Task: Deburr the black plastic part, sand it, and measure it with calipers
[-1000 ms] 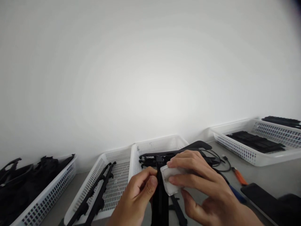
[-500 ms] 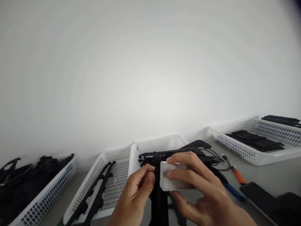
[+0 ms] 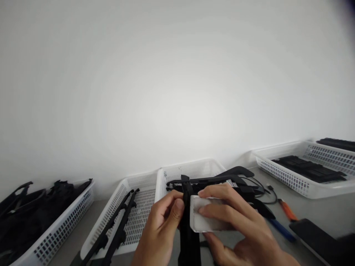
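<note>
My left hand (image 3: 163, 227) pinches a long black plastic part (image 3: 189, 236) between thumb and fingers. The part stands roughly upright in front of me, its lower end cut off by the picture's edge. My right hand (image 3: 241, 225) grips a white rectangular block (image 3: 203, 214), fingers on its face and thumb beneath. The block's left edge lies against or close beside the black part; whether they touch I cannot tell. Just behind the hands, several black curved parts (image 3: 233, 173) lie in and over a white basket (image 3: 191, 168).
Two slim black strips (image 3: 119, 225) rest in another white basket (image 3: 142, 210). Black parts (image 3: 36, 218) fill a basket at far left. At right stand a white basket (image 3: 301, 188) with black panels (image 3: 307, 168), an orange-handled tool (image 3: 287, 210), a blue handle (image 3: 283, 229) and a cable (image 3: 273, 195).
My view has shifted slightly, so the baskets sit a little farther right. The black part's upper end looks turned, and the white block has dropped slightly along it. Both holds stay the same.
</note>
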Demonstrator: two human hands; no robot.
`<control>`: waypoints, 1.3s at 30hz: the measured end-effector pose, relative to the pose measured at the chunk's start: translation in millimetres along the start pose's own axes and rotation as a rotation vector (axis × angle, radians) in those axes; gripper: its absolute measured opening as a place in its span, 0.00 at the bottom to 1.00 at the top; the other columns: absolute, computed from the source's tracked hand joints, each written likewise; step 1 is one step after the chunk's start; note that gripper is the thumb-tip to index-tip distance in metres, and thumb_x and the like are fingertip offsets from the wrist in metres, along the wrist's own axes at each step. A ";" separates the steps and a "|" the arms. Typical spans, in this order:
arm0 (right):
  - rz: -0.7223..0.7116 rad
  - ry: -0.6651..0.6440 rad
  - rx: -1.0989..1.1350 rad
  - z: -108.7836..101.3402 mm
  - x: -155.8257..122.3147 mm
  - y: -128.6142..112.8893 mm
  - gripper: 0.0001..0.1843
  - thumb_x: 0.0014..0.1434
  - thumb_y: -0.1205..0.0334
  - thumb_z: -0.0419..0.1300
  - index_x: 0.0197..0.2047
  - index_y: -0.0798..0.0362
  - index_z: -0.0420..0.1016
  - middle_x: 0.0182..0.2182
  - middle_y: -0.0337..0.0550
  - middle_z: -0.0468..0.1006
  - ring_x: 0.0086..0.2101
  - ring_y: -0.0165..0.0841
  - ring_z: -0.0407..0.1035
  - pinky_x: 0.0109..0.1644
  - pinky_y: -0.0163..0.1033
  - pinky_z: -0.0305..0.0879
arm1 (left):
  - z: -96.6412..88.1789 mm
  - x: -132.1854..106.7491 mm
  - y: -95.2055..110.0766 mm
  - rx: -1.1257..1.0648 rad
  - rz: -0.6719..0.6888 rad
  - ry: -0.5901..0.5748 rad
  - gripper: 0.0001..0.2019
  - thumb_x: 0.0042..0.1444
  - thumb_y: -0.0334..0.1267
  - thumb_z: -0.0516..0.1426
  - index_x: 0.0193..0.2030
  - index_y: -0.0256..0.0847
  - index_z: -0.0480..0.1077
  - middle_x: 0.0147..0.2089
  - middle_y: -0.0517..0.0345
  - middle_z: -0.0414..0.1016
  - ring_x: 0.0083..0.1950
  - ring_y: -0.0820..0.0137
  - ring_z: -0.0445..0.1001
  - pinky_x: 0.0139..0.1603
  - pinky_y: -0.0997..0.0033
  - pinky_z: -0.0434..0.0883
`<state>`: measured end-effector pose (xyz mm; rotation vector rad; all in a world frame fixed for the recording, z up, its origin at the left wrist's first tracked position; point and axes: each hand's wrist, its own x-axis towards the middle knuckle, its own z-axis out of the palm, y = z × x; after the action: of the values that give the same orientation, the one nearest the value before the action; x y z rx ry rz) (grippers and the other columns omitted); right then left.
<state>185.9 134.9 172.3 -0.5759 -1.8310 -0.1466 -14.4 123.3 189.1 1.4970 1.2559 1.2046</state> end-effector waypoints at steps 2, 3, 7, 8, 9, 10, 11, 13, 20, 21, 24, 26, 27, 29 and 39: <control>-0.009 -0.012 -0.002 2.4 -1.1 -1.5 0.14 0.60 0.72 0.62 0.48 0.48 0.78 0.48 0.48 0.83 0.47 0.39 0.81 0.50 0.40 0.80 | -0.8 1.5 -4.8 0.004 0.012 0.039 0.28 0.63 0.66 0.60 0.50 0.43 0.82 0.51 0.52 0.86 0.54 0.56 0.80 0.54 0.68 0.73; 0.000 -0.004 -0.009 4.2 -2.1 -2.5 0.14 0.60 0.72 0.63 0.48 0.48 0.78 0.49 0.48 0.83 0.47 0.39 0.81 0.51 0.40 0.80 | -1.1 2.4 -7.6 0.009 0.014 0.064 0.28 0.64 0.66 0.60 0.51 0.43 0.82 0.53 0.51 0.86 0.55 0.55 0.80 0.55 0.67 0.73; -0.032 -0.021 0.021 10.9 -5.4 -7.2 0.13 0.63 0.72 0.63 0.50 0.49 0.78 0.49 0.49 0.83 0.47 0.39 0.81 0.52 0.41 0.80 | -1.8 4.5 -16.1 0.040 -0.015 0.168 0.31 0.61 0.69 0.61 0.56 0.44 0.81 0.59 0.48 0.85 0.63 0.50 0.78 0.62 0.62 0.72; -0.053 -0.045 0.025 11.4 -5.6 -7.8 0.14 0.64 0.73 0.62 0.50 0.49 0.79 0.49 0.49 0.83 0.48 0.39 0.80 0.52 0.42 0.80 | -1.4 4.1 -16.6 0.042 -0.023 0.194 0.32 0.60 0.70 0.61 0.56 0.44 0.81 0.61 0.48 0.84 0.65 0.49 0.77 0.64 0.60 0.72; -0.071 -0.064 0.017 11.2 -5.4 -8.1 0.14 0.64 0.73 0.62 0.50 0.49 0.79 0.49 0.49 0.84 0.48 0.39 0.80 0.52 0.42 0.79 | -0.9 3.4 -16.4 0.040 -0.029 0.212 0.33 0.60 0.70 0.61 0.56 0.44 0.82 0.61 0.48 0.84 0.66 0.48 0.76 0.66 0.58 0.71; -0.078 -0.069 -0.001 10.5 -5.0 -7.9 0.14 0.65 0.73 0.61 0.50 0.49 0.79 0.50 0.49 0.84 0.49 0.40 0.80 0.52 0.43 0.79 | -0.4 2.3 -15.7 0.036 -0.035 0.225 0.33 0.59 0.70 0.61 0.56 0.44 0.82 0.62 0.47 0.83 0.67 0.47 0.76 0.67 0.57 0.71; -0.065 -0.060 -0.026 9.4 -4.5 -7.5 0.15 0.64 0.74 0.61 0.50 0.48 0.80 0.50 0.49 0.84 0.49 0.40 0.80 0.52 0.44 0.79 | -0.1 1.1 -15.0 0.027 -0.042 0.233 0.33 0.59 0.70 0.62 0.56 0.45 0.82 0.62 0.48 0.83 0.68 0.47 0.75 0.68 0.56 0.71; -0.042 -0.025 -0.064 7.4 -3.6 -6.4 0.16 0.64 0.74 0.60 0.49 0.47 0.80 0.50 0.49 0.83 0.49 0.41 0.80 0.52 0.46 0.78 | -0.9 -1.4 -14.2 0.006 -0.067 0.228 0.32 0.58 0.70 0.63 0.56 0.47 0.83 0.64 0.49 0.82 0.71 0.46 0.74 0.69 0.55 0.71; -0.097 0.010 -0.025 14.4 -7.6 -4.4 0.18 0.64 0.77 0.61 0.53 0.50 0.80 0.53 0.50 0.81 0.56 0.41 0.75 0.57 0.46 0.77 | -11.7 0.0 -19.0 0.008 -0.074 0.119 0.29 0.57 0.67 0.66 0.57 0.51 0.83 0.65 0.50 0.83 0.71 0.45 0.74 0.69 0.52 0.74; -0.112 0.001 -0.019 15.2 -8.6 -4.2 0.20 0.63 0.78 0.61 0.54 0.51 0.80 0.55 0.50 0.80 0.59 0.42 0.73 0.60 0.46 0.76 | -11.7 0.7 -18.6 -0.009 -0.053 0.100 0.29 0.57 0.67 0.66 0.56 0.50 0.84 0.64 0.50 0.84 0.70 0.46 0.75 0.67 0.53 0.76; -0.120 -0.046 -0.023 13.0 -9.3 -3.2 0.24 0.62 0.81 0.60 0.56 0.50 0.80 0.57 0.49 0.79 0.64 0.41 0.67 0.66 0.46 0.73 | -11.1 0.0 -14.6 -0.079 -0.038 0.067 0.28 0.56 0.67 0.67 0.54 0.49 0.85 0.60 0.50 0.86 0.65 0.48 0.79 0.62 0.56 0.79; -0.107 -0.043 -0.031 9.7 -7.7 -2.6 0.25 0.61 0.81 0.58 0.55 0.50 0.81 0.57 0.48 0.79 0.63 0.40 0.67 0.66 0.46 0.72 | -11.3 -2.1 -10.8 -0.147 -0.056 0.064 0.27 0.55 0.64 0.69 0.53 0.49 0.85 0.59 0.51 0.86 0.64 0.50 0.80 0.64 0.57 0.78; -0.107 -0.022 -0.037 8.4 -6.6 -2.4 0.24 0.61 0.81 0.58 0.54 0.50 0.81 0.56 0.48 0.79 0.61 0.40 0.68 0.65 0.45 0.72 | -11.6 -2.8 -8.9 -0.191 -0.069 0.039 0.26 0.54 0.61 0.71 0.53 0.49 0.85 0.59 0.51 0.86 0.63 0.50 0.81 0.64 0.57 0.77; -0.115 0.025 -0.049 7.6 -4.8 -2.6 0.23 0.62 0.81 0.57 0.53 0.51 0.82 0.55 0.48 0.79 0.60 0.39 0.69 0.64 0.44 0.72 | -11.9 -2.5 -6.0 -0.281 -0.072 -0.053 0.24 0.54 0.57 0.73 0.54 0.48 0.86 0.58 0.49 0.87 0.63 0.50 0.82 0.65 0.57 0.77; -0.126 0.001 -0.070 14.6 -8.0 2.0 0.22 0.64 0.79 0.58 0.56 0.51 0.82 0.58 0.48 0.79 0.60 0.41 0.66 0.64 0.46 0.72 | -15.7 8.5 -15.2 -0.389 -0.046 -0.066 0.21 0.54 0.49 0.75 0.54 0.47 0.86 0.54 0.48 0.89 0.57 0.53 0.85 0.62 0.60 0.78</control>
<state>176.0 139.7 159.7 -0.5092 -1.8678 -0.2969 -32.5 134.4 179.0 1.2053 0.9416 1.2727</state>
